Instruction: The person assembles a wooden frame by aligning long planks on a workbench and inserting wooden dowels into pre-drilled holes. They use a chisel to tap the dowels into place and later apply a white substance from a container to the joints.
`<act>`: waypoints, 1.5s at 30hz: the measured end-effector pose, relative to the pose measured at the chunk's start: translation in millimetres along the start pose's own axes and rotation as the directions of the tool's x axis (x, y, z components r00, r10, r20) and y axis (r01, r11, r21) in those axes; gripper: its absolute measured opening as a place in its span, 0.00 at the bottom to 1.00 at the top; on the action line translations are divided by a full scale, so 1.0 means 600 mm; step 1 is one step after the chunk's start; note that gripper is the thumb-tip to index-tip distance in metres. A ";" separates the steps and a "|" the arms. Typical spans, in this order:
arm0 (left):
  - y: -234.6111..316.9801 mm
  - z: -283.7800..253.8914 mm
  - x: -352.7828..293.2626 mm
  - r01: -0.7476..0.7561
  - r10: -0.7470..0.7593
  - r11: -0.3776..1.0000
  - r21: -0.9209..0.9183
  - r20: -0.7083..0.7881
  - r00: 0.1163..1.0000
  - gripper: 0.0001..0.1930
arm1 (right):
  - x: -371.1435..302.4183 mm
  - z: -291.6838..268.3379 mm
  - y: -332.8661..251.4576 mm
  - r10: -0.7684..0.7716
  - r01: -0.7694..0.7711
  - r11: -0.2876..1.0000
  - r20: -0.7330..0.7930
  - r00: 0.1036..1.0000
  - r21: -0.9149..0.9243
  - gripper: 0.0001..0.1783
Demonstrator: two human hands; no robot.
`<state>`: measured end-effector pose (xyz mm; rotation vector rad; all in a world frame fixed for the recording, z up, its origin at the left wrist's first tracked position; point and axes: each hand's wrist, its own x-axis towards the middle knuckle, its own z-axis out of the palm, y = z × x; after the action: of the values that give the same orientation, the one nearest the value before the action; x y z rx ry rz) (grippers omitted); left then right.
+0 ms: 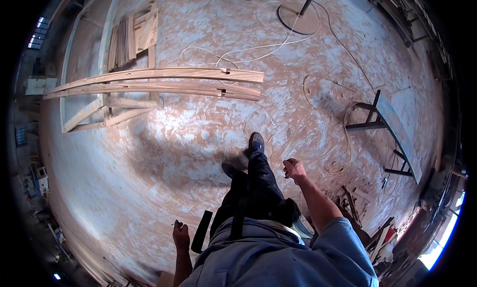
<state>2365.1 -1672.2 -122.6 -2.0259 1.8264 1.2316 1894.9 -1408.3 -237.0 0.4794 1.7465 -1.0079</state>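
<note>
My left hand (181,234) hangs low beside my body with its fingers curled. A thin, small thing seems to stick out between the fingertips, too small to name. My right hand (295,169) is held forward of my right hip, its fingers bent in; whatever they hold, if anything, is hidden. Neither hand touches the timber. Two long notched wooden beams (164,83) lie side by side ahead of me, across a wooden frame (106,48). Several wooden boards (144,31) lean together within that frame. My shoes (256,141) stand one ahead of the other on the floor.
A long bench-like piece (399,133) with dark metal legs lies at the right. Ahead, a pole rises from a round base (298,19). A loose cable (305,93) winds over the stained floor (198,138). Wood scraps (380,240) are piled at the lower right.
</note>
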 end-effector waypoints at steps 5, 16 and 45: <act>-0.097 -0.013 0.041 -0.264 0.261 0.955 0.134 0.038 0.964 0.30 | -0.002 -0.005 0.002 -0.005 0.005 0.999 0.004 1.000 0.034 0.17; -0.084 -0.032 0.058 -0.177 0.173 0.978 0.113 0.045 0.984 0.31 | -0.015 0.006 0.015 -0.007 0.007 0.996 -0.007 1.000 0.089 0.15; 0.077 -0.058 0.048 -0.183 0.105 0.898 -0.401 -0.209 0.972 0.12 | -0.135 -0.020 0.097 -0.061 0.049 0.982 -0.058 0.996 -0.185 0.12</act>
<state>2338.1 -1726.6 -100.3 -2.3220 1.9599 1.6528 1962.0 -1354.5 -185.6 0.3512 1.8982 -0.8677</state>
